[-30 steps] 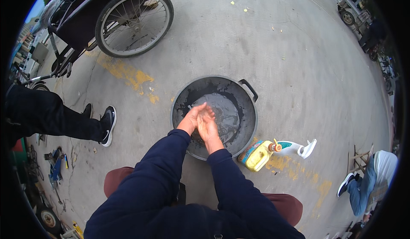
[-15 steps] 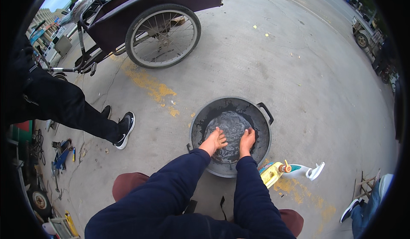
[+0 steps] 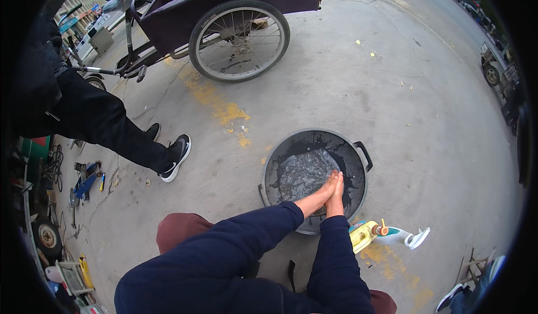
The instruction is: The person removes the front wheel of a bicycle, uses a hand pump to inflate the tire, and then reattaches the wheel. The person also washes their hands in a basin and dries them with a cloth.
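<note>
Over the right part of a dark grey round basin, my left hand and my right hand are pressed palm to palm, fingers stretched forward. Neither shows any object in it, and the inner faces of both are hidden by the contact. Foamy water lies in the bottom of the basin, with wet patches up its inner wall. Black handles stick out at its right and left edges. Close by my right forearm stand a yellow bottle with an orange cap and a white-and-green spray bottle.
A purple cargo tricycle with a large spoked wheel stands ahead. At the left, a person's leg in black is planted on the concrete; beyond it lie a blue jack and other tools. Another person's shoe shows at the lower right.
My hands were apart above the water, the left with fingers spread; now they have come together at the basin's right side. The whole view has shifted slightly.
</note>
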{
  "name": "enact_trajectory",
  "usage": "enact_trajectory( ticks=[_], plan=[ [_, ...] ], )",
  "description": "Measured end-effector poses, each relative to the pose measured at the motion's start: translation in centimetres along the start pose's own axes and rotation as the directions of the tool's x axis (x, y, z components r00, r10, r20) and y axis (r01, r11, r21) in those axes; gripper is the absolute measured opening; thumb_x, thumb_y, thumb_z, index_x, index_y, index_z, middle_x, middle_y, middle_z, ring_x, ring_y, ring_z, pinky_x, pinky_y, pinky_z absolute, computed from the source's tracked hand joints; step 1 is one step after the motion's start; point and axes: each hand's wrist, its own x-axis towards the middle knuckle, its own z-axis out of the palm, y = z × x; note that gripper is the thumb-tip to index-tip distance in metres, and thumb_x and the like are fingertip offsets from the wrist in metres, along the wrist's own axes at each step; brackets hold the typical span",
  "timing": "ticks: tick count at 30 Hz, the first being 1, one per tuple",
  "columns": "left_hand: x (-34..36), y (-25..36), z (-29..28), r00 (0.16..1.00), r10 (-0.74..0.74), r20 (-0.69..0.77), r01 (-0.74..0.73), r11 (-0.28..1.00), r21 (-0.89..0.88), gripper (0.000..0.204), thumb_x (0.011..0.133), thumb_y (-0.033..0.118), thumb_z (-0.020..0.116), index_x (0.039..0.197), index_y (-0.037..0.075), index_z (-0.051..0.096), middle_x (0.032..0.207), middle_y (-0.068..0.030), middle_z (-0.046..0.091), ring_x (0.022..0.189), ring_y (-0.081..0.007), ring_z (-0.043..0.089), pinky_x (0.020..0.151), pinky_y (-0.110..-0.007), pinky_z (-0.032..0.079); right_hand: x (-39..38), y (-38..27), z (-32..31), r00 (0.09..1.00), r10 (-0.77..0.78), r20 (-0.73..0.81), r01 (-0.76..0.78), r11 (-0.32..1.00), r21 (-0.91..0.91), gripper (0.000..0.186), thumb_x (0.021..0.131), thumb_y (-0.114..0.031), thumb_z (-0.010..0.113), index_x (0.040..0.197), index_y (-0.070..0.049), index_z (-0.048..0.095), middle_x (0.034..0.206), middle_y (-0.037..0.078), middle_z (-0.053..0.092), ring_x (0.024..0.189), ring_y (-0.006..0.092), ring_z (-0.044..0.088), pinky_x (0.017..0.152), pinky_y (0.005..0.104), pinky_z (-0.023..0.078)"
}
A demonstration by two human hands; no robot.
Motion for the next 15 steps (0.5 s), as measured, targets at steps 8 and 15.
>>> enact_trajectory(
  ticks=[8, 15],
  plan=[
    [1.0, 0.9, -1.2, 0.985, 0.139, 0.100, -0.139, 0.990, -0.006, 0.071, 0.103, 0.046, 0.037, 0.156, 0.003, 0.016, 0.164, -0.0108, 0.012, 0.151, -0.0213, 0.010, 0.121, -0.032, 0.012, -1.7, -1.9, 2.8, 0.987, -0.032, 0.155, 0.038, 0.999, -0.035, 0.066, 0.104, -0.042, 0.034, 0.152, 0.003, 0.025, 0.160, 0.015, 0.024, 0.148, 0.0251, 0.020, 0.121, 0.0358, 0.015],
    [-2.3, 1.9, 0.7, 0.987, -0.090, 0.133, 0.109, 0.984, -0.143, 0.061, 0.103, 0.047, 0.038, 0.148, 0.005, 0.039, 0.152, -0.0090, 0.039, 0.139, -0.0246, 0.036, 0.112, -0.037, 0.030, -1.0, -0.5, 2.7, 0.996, -0.045, 0.070, 0.055, 0.987, -0.149, 0.065, 0.104, -0.044, 0.035, 0.150, 0.002, 0.032, 0.156, 0.014, 0.033, 0.144, 0.0254, 0.029, 0.118, 0.0353, 0.023]
  ],
)
